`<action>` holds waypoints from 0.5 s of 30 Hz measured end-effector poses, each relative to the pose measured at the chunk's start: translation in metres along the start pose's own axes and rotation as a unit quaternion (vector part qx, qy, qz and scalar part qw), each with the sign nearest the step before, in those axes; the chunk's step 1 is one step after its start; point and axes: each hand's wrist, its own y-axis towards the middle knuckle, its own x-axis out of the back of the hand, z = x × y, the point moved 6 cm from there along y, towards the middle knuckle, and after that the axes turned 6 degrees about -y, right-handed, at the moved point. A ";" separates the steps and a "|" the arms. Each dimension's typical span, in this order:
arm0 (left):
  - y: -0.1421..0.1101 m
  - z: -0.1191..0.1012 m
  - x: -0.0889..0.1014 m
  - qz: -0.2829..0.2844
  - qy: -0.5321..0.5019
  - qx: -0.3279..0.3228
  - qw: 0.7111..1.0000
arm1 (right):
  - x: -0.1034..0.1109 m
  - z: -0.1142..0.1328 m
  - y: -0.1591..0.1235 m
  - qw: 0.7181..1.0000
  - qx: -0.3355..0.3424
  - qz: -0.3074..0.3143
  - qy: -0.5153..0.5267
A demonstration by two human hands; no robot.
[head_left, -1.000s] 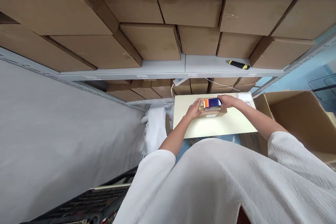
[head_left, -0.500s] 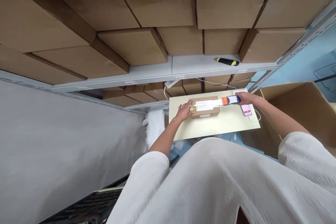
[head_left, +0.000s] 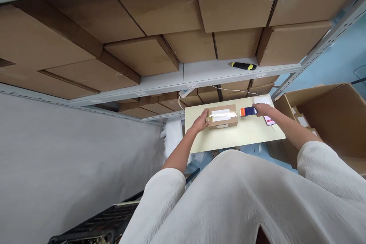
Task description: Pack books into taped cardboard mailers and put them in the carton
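Note:
A small cardboard box (head_left: pixel 215 122) lies on a pale yellow board, a white label and a shiny strip of clear packing tape along its top. My left hand (head_left: pixel 200 121) grips the box at its left end, fingers over the edge. To the right of the box, my right hand (head_left: pixel 260 109) is closed around a dark blue and orange tape dispenser (head_left: pixel 248 111). A short gap separates the dispenser's orange end from the box. The pale yellow board (head_left: pixel 240 135) lies under both.
Beside my right hand is a phone (head_left: pixel 269 121) with a lit screen. Cardboard boxes (head_left: pixel 171 4) fill the shelves ahead, and a yellow-black utility knife (head_left: pixel 242 65) lies on the shelf edge. A large open carton (head_left: pixel 331 110) holding small boxes stands at right, a black crate (head_left: pixel 105 221) at lower left.
The tape dispenser has come away from the box and dips lower, with the tape strip now lying along the box top. My left hand stays at the box's left end. The view has shifted slightly.

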 end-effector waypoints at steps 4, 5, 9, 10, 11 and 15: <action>0.000 -0.003 -0.002 -0.002 0.025 -0.008 1.000 | 0.010 0.027 0.012 1.000 0.014 -0.016 -0.022; 0.000 -0.004 -0.002 0.000 0.027 -0.010 1.000 | 0.013 0.032 0.014 0.999 0.017 -0.018 -0.027; 0.000 -0.006 -0.003 -0.002 0.009 -0.013 1.000 | 0.018 0.047 0.015 0.998 0.015 -0.036 -0.053; 0.000 -0.006 -0.003 -0.008 -0.003 -0.012 1.000 | 0.018 0.052 0.015 0.997 0.012 -0.042 -0.063; 0.000 -0.006 -0.003 -0.013 -0.013 -0.011 1.000 | 0.016 0.057 0.014 0.996 0.009 -0.045 -0.072; -0.003 -0.008 -0.005 -0.018 -0.020 -0.012 1.000 | 0.003 0.068 0.012 0.998 -0.025 -0.019 -0.052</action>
